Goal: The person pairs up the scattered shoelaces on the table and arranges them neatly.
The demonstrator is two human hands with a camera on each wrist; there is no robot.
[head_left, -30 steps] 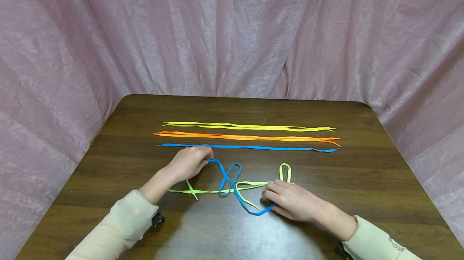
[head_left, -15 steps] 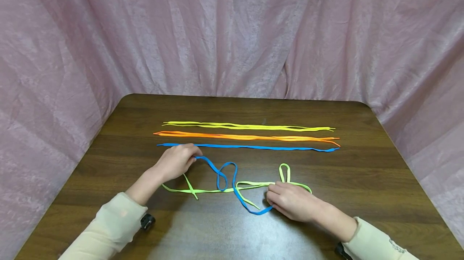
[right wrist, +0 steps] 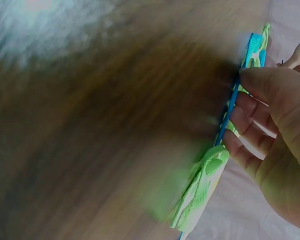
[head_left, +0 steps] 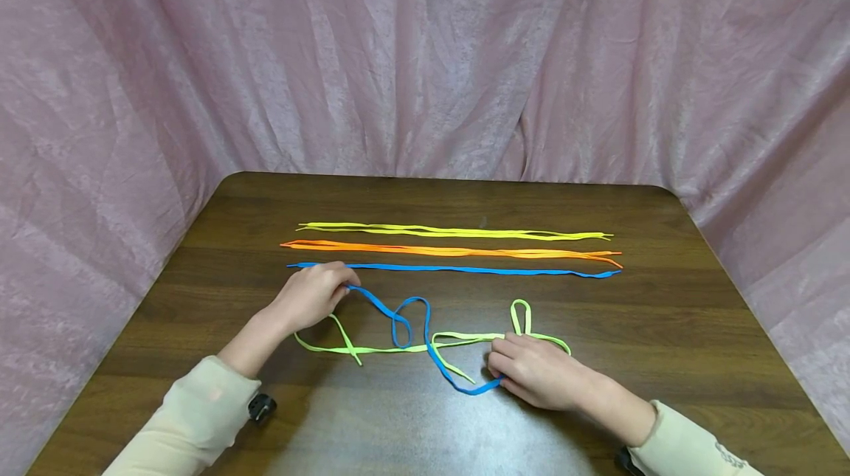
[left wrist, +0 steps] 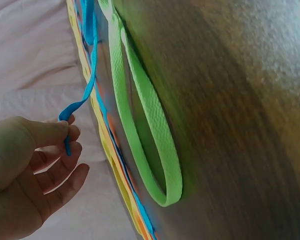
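A loose blue shoelace (head_left: pixel 427 314) winds across the middle of the table, with a small loop, and crosses a light green shoelace (head_left: pixel 392 350). My left hand (head_left: pixel 311 297) pinches one end of the blue lace between thumb and forefinger; in the left wrist view its tip (left wrist: pixel 67 145) sticks out below them and the other fingers curl loosely. My right hand (head_left: pixel 539 373), low over the table, pinches the blue lace near its other end. The green lace passes behind that hand, which partly hides it, and forms an upright loop (head_left: pixel 529 317) beyond.
Farther back on the wooden table (head_left: pixel 671 343) lie straight rows of laces: yellow ones (head_left: pixel 458 233), orange ones (head_left: pixel 458 252) and a blue one (head_left: pixel 478 270). My left hand overlaps the blue row's left part. A pink curtain (head_left: pixel 425 63) hangs around the table.
My left hand has moved left and slightly away from me, drawing the blue lace's end along; its loop has become smaller. My right hand has stayed almost in place.
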